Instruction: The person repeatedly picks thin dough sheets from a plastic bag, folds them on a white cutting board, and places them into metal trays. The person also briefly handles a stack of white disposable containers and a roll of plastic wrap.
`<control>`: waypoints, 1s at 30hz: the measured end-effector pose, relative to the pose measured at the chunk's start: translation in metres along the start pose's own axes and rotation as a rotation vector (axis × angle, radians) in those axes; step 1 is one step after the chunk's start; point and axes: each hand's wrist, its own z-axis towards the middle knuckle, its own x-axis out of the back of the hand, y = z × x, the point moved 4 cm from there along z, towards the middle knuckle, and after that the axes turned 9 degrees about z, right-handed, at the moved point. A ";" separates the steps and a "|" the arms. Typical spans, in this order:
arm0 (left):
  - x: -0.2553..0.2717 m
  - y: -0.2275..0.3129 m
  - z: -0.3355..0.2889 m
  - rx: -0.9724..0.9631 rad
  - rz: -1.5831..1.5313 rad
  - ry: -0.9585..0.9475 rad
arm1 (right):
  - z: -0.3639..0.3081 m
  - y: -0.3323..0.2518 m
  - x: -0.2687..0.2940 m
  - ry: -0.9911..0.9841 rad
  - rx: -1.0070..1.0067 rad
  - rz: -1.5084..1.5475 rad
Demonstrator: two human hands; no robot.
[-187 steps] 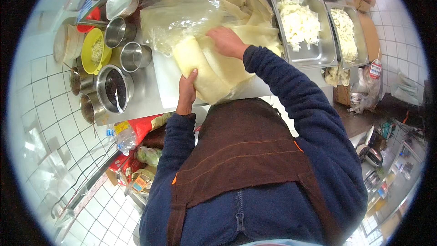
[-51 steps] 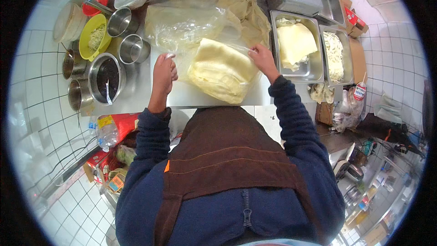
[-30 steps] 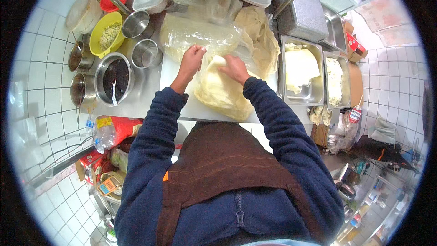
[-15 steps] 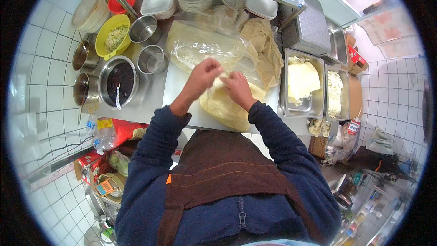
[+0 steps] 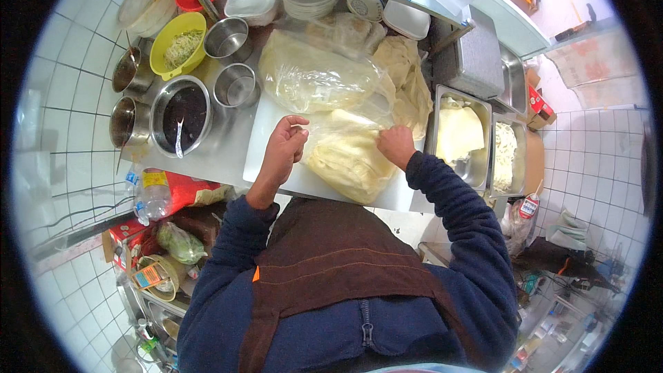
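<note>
From afar I log: yellow sheets [image 5: 351, 173] inside a clear bag [image 5: 345, 123], on the white board [image 5: 402, 190] between both hands; right hand [image 5: 397, 146] pinching the bag's edge, probably steadying it; left hand [image 5: 282, 148] curled, grip I cannot tell; second bag [image 5: 304, 72] crowding the far side; steel tray [image 5: 478, 167] rightward

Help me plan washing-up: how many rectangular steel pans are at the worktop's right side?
3. A front pan holds a pale yellow sheet; a narrower pan to its right holds white strips; a rear pan stands beside the grey box, which may hide others.
</note>
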 end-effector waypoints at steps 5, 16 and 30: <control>-0.004 0.001 -0.003 0.006 -0.042 -0.020 | -0.027 0.020 -0.022 -0.100 0.077 -0.200; -0.021 -0.008 0.009 0.034 0.101 -0.115 | -0.130 0.013 -0.059 -0.147 -0.148 -0.164; -0.048 0.001 0.020 0.001 0.293 -0.305 | -0.188 -0.020 -0.046 0.038 -0.339 0.281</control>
